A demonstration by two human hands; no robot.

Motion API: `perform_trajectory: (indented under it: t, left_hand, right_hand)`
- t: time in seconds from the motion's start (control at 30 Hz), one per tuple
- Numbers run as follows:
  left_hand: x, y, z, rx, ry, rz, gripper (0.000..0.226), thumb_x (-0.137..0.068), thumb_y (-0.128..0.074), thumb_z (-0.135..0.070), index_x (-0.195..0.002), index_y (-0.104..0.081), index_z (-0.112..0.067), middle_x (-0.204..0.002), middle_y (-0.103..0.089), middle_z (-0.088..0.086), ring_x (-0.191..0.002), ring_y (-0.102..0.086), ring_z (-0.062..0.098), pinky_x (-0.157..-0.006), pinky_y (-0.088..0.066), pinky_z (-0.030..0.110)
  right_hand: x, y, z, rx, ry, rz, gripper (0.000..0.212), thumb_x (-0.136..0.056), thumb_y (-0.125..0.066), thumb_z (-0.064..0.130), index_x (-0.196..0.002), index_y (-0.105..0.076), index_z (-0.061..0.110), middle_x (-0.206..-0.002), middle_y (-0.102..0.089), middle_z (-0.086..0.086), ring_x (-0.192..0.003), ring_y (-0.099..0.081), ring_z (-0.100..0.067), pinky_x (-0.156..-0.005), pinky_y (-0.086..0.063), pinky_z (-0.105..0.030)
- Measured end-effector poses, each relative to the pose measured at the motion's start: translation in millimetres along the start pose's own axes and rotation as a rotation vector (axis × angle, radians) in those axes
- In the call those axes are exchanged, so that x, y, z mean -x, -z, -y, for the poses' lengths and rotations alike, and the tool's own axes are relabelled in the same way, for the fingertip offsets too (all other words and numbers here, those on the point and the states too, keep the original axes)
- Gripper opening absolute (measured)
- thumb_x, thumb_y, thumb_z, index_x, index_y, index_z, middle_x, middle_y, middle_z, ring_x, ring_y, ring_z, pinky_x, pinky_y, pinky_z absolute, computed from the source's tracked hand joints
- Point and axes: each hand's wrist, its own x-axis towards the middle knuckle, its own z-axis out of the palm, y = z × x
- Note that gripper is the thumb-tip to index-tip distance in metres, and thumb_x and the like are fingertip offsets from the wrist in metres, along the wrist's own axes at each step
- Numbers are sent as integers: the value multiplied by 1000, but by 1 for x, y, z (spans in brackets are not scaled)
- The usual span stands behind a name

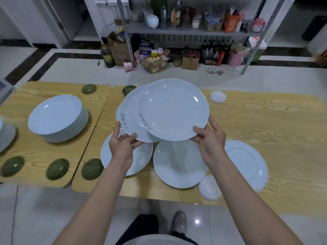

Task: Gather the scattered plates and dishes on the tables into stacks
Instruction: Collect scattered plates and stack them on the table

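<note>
Glossy white tile floor (70, 71), with a dark border band (44, 62) beyond the tables. Wood-grain tables (265, 121) set end to end. Grey metal rack (185, 30) at back, shelf crowded with bottles (163, 15). Cardboard boxes (155, 65) on the floor beneath. White wall (26, 18) far left. Bright glare spot (197, 221) on a near tile.

Bare left forearm (99, 191) and right forearm (242, 188); dark trousers (141, 227), one grey-brown shoe (179, 222), pale shirt (155, 241) lowest in view.

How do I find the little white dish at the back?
Start at the right table. At its far edge lies a small dish, alone. The other far dishes are green; the other white one sits at the near edge.
</note>
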Motion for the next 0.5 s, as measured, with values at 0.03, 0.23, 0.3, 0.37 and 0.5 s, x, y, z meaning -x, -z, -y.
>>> perform_trajectory:
  t: [0.03, 0.23, 0.3, 0.37, 0.5]
  left_hand:
    - [5, 7, -3, 12, -3, -8, 81, -86, -61, 16, -151, -37, -24, -105, -65, 16, -83, -73, 24, -70, -61, 38]
    - [22, 57, -26, 88, -38, -74, 81, -84, -61, 18, -150, -39, -24, -98, -65, 13, -85, -70, 25, -70, -61, 40]
    - [22, 78, -36, 119, -45, -76, 81, -84, -61, 18, -149, -41, -25, -104, -64, 16, -89, -72, 28, -75, -61, 44]
    - [22, 100, -47, 152, -56, -77, 79, -84, -60, 18, -147, -43, -27, -104, -67, 14, -88, -73, 24, -76, -61, 45]
    - [19, 150, -72, 164, -68, -105, 76, -87, -60, 16, -147, -43, -27, -108, -67, 12, -94, -71, 21, -75, -62, 41]
  right_hand:
    - [5, -3, -3, 2, -7, 16, 73, -80, -61, -20, -144, -48, 15, -114, -73, -6, -107, -69, -30, -73, -60, -37]
    - [37, -42, -29, 7, -29, 84, 73, -81, -61, -19, -144, -48, 15, -112, -74, -6, -106, -69, -29, -78, -61, -42]
    - [47, -61, -40, 8, -28, 98, 74, -81, -61, -19, -145, -46, 14, -113, -73, -7, -105, -70, -28, -80, -60, -44]
    - [59, -81, -53, 13, -27, 110, 75, -81, -62, -19, -146, -46, 14, -113, -73, -8, -104, -70, -28, -79, -60, -43]
    - [86, -126, -80, -7, -48, 128, 76, -80, -63, -19, -146, -45, 14, -113, -73, -9, -101, -71, -27, -75, -61, -40]
